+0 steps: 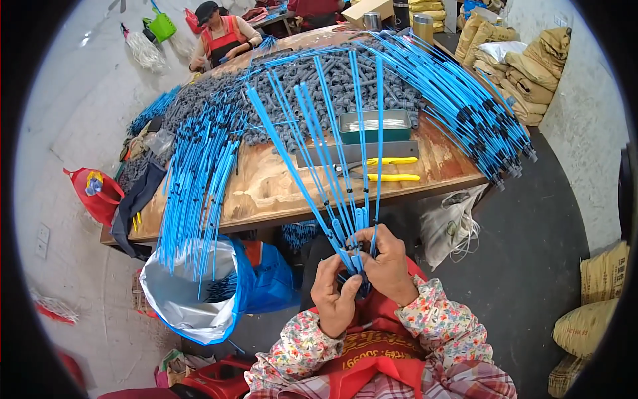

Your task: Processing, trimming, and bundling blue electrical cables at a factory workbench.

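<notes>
In front of my chest I hold a fanned bunch of thin blue plastic tubes (379, 133), some with small black pieces on them. My left hand (334, 296) is closed round the lower end from the left, thumb toward me. Opposite it, my right hand (391, 266) has its fingers bent and pressed on the same bunch. The upper ends spread out above the table's near edge. Between my hands the lower ends are partly hidden by the fingers. Yellow-handled pliers (392, 177) lie on the table just beyond the tubes.
A wooden table (266, 193) bears a heap of grey plastic fittings (292, 86), a green tray (345, 136) of white strips, and finished-looking blue tube bundles (199, 166) (465, 100). An open blue bag (256, 279) stands at left. Across the table sits another person (226, 36). Sacks (525, 73) are stacked right.
</notes>
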Tool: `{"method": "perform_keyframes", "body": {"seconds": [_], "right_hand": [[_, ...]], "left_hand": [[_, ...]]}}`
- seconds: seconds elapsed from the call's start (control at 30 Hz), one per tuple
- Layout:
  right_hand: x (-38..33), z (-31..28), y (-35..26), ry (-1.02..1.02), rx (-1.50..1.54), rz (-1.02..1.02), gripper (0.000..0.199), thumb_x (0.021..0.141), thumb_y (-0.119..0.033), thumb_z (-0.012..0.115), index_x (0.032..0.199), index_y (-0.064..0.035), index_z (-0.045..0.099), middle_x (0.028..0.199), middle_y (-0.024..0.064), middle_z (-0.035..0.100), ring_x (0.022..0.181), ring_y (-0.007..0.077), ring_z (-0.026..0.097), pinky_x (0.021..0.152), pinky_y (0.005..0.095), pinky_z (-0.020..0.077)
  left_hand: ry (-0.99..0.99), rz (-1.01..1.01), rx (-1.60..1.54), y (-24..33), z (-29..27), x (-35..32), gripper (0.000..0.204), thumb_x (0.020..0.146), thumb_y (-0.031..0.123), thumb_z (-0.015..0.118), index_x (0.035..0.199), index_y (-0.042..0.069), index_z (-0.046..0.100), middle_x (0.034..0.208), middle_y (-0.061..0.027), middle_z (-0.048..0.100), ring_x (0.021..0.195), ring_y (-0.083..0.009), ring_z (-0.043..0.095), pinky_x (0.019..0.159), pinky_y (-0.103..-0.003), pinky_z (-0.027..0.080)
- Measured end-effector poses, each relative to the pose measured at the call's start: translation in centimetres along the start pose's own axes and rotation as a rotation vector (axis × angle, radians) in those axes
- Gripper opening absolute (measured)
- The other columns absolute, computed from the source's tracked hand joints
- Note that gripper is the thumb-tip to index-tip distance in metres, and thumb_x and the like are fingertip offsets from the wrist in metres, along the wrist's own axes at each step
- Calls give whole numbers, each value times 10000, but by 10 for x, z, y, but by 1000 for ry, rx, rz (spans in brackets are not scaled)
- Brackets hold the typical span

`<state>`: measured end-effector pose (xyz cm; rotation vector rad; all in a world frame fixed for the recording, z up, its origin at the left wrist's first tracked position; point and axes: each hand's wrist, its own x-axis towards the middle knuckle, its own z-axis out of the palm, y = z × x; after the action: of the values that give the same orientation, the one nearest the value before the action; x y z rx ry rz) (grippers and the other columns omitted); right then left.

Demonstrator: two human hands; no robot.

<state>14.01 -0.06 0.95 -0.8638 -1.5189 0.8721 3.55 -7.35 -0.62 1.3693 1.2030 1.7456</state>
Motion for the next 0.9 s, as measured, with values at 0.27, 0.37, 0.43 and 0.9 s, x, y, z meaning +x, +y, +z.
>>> {"method": "perform_keyframes", "body": {"seconds": [0.27,0.37,0.43,0.9], "right_hand": [[0,3,-1,18,-28,108,233,693,-36,740,892,-41,618,772,98,561,660,244,574,571,334,448],[-1,7,0,-17,-83,155,234,768,-7,674,981,18,581,893,99,655,750,152,643,667,264,499],[0,15,0,15,-70,121,273,778,-63,683,1020,8,580,897,114,638,742,195,621,657,296,487],[-18,9,-24,-192,-3,103,669,907,-364,586,1343,80,340,1163,286,532,1082,332,573,874,343,474]], "left_hand": [[-3,5,85,-3,7,-1,467,875,129,610,1276,-55,456,1201,-151,487,1059,-219,525,897,-315,423],[-34,-177,14,-7,5,0,441,911,183,558,1274,-45,453,1185,-143,502,1048,-230,532,896,-320,420],[0,-162,-29,-14,9,5,428,919,198,540,1267,-36,454,1169,-139,507,1039,-228,532,889,-320,420],[110,-94,-67,-54,15,14,260,926,177,527,1128,14,505,918,-41,548,790,-112,523,675,-270,440]]}}
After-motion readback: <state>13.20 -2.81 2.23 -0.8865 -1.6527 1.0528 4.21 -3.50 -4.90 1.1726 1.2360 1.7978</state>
